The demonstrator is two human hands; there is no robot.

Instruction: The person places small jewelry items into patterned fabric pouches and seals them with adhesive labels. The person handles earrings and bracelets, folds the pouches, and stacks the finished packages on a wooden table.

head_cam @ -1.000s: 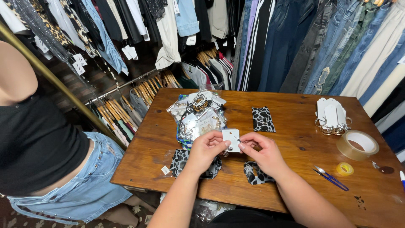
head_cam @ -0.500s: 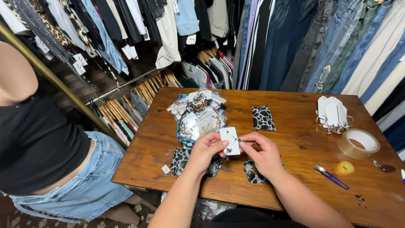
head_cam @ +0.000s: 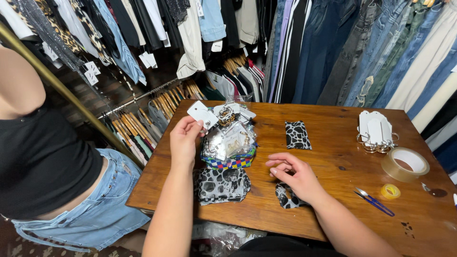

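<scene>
1. Card (head_cam: 202, 113), small and white, sits pinched in my left hand (head_cam: 184, 139), raised over the pile of packets (head_cam: 229, 141).
2. Right hand (head_cam: 296, 177) rests on the table (head_cam: 333, 190), fingers loosely curled, empty, over a spotted pouch (head_cam: 285, 197).
3. I judge this the sorting step; placing the card calls for a gentle lowering.

Right hand (head_cam: 296, 178) hides part of patterned pouch (head_cam: 285, 199) (black-and-white).

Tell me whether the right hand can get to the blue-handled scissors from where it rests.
Probably yes: the right hand rests on the table, empty, and the scissors lie to its right with only bare wood between.
</scene>
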